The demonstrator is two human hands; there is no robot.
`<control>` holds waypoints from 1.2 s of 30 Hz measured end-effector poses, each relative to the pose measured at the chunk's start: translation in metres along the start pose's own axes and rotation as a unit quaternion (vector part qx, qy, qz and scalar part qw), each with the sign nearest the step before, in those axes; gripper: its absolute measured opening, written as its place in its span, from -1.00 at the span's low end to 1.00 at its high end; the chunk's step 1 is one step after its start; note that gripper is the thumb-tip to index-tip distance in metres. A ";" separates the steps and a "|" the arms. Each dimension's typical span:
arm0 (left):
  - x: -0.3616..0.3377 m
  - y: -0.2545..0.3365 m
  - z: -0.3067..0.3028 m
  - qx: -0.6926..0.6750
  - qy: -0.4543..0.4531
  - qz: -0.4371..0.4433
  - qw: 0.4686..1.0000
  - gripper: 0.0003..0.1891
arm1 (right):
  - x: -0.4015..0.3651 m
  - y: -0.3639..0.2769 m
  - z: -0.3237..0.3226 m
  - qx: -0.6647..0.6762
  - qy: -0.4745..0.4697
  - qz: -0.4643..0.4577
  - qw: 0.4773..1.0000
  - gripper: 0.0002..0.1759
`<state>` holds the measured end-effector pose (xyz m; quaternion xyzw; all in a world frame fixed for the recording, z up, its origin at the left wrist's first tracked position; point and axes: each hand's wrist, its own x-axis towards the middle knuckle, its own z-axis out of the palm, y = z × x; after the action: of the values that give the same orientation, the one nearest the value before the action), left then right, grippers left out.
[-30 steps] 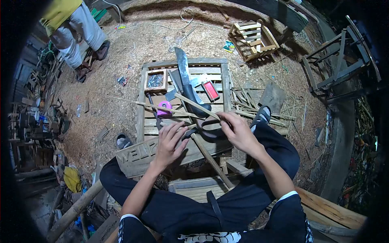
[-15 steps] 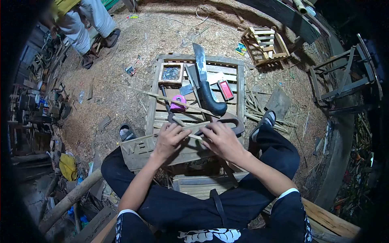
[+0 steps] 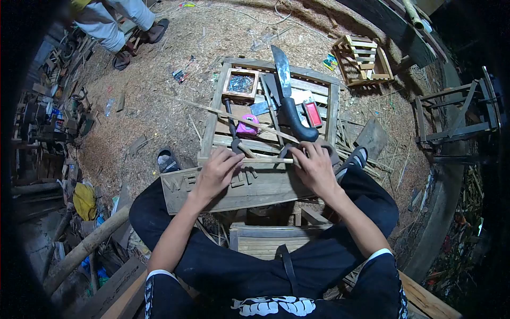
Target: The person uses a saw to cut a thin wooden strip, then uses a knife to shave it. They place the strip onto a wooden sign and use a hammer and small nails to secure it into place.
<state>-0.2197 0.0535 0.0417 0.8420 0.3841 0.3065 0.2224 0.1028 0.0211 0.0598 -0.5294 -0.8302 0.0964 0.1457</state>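
A thin wooden strip (image 3: 268, 160) lies level between my two hands at the upper edge of a wooden board (image 3: 255, 192) with raised letters. My left hand (image 3: 217, 173) pinches its left end, and my right hand (image 3: 317, 169) pinches its right end. Just beyond are a hammer (image 3: 232, 127), a pink tape measure (image 3: 247, 125) and a long thin stick (image 3: 212, 110). A large knife (image 3: 287, 90) with a black handle lies on the slatted table (image 3: 208, 127), near a box of nails (image 3: 240, 85) and a red-and-white case (image 3: 312, 114).
Someone's legs in light trousers (image 3: 109, 32) stand at the upper left. A slatted wooden crate (image 3: 366, 61) sits at the upper right, with a wooden frame (image 3: 457, 114) below it. A bamboo pole (image 3: 87, 250) and a yellow cloth (image 3: 85, 202) are at the lower left.
Both hands now hold the strip level and further apart, along the board's upper edge. More of the raised letters shows. The view has shifted, moving the table rightward in the picture.
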 end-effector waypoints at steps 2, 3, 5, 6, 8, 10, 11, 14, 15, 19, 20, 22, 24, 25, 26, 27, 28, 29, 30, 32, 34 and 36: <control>0.000 0.005 0.002 -0.026 -0.011 -0.021 0.999 -0.73 | 0.004 0.007 0.000 0.001 0.003 -0.007 1.000 -0.28; 0.001 0.007 0.003 -0.025 -0.009 -0.020 0.999 -0.73 | 0.005 0.005 -0.002 0.000 0.004 -0.009 1.000 -0.28; 0.004 0.009 0.006 -0.022 0.002 0.001 1.000 -0.76 | 0.003 0.000 -0.005 0.021 -0.011 0.012 1.000 -0.20; 0.003 0.007 0.008 -0.022 0.002 0.002 1.000 -0.76 | 0.003 -0.004 -0.008 0.005 -0.026 0.008 1.000 -0.13; 0.003 0.003 0.011 -0.035 -0.002 -0.005 0.999 -0.76 | 0.002 -0.005 -0.009 -0.002 -0.037 0.005 0.999 -0.10; 0.006 0.004 0.012 -0.041 -0.001 0.002 0.999 -0.77 | 0.002 -0.007 -0.008 0.008 -0.021 -0.007 1.000 -0.16; 0.006 0.005 0.014 -0.048 0.000 0.008 0.999 -0.78 | 0.001 -0.009 -0.008 0.008 -0.021 -0.006 1.000 -0.16; 0.008 0.012 0.015 -0.061 -0.004 0.008 0.998 -0.81 | -0.003 -0.021 -0.006 0.013 0.055 -0.054 0.997 -0.59; 0.007 0.013 0.016 -0.061 -0.005 0.008 0.998 -0.81 | -0.006 -0.022 -0.004 0.013 0.055 -0.053 0.997 -0.59; 0.004 0.011 0.016 -0.043 0.013 0.025 0.999 -0.83 | -0.009 -0.028 0.002 0.028 0.042 -0.057 0.997 -0.80; 0.004 0.010 0.015 -0.016 0.017 0.025 0.999 -0.82 | -0.009 -0.027 0.004 0.049 0.047 -0.048 0.997 -0.81; 0.008 0.014 0.004 0.008 0.017 0.016 1.000 -0.80 | -0.006 -0.028 0.002 0.070 0.052 -0.040 0.995 -0.81; 0.009 0.011 0.002 0.032 0.016 0.006 0.999 -0.78 | -0.006 -0.029 -0.004 0.078 0.033 -0.037 0.996 -0.83; 0.008 0.009 0.002 0.045 0.025 0.012 0.999 -0.76 | -0.006 -0.030 -0.004 0.080 0.030 -0.038 0.996 -0.83; 0.007 0.007 0.003 0.058 0.034 0.018 0.998 -0.74 | -0.007 -0.032 -0.004 0.078 0.012 -0.030 0.996 -0.83; 0.008 0.008 0.002 0.058 0.033 0.017 0.998 -0.74 | -0.007 -0.033 -0.005 0.075 -0.005 -0.023 0.997 -0.83; 0.009 0.009 0.000 0.081 0.037 0.022 0.996 -0.74 | -0.008 -0.034 -0.008 0.077 -0.006 -0.023 0.997 -0.83; 0.010 0.009 -0.001 0.104 0.042 0.027 0.993 -0.74 | -0.008 -0.036 -0.013 0.082 -0.057 0.018 0.995 -0.83; 0.009 0.005 -0.002 0.106 0.042 0.025 0.993 -0.74 | -0.006 -0.037 -0.017 0.088 -0.109 0.059 0.988 -0.82; 0.003 -0.005 -0.003 0.104 0.022 -0.021 0.994 -0.73 | -0.003 -0.035 -0.024 0.085 -0.140 0.071 0.984 -0.80; 0.001 -0.008 -0.001 0.048 0.024 -0.029 0.998 -0.75 | -0.001 -0.031 -0.027 0.080 -0.170 0.085 0.979 -0.79; -0.002 -0.009 0.003 -0.011 0.024 -0.035 0.999 -0.75 | -0.001 -0.028 -0.028 0.081 -0.171 0.062 0.980 -0.78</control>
<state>-0.2230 0.0567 0.0335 0.8181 0.4150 0.3228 0.2331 0.0892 0.0084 0.0947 -0.5423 -0.7978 0.2608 0.0377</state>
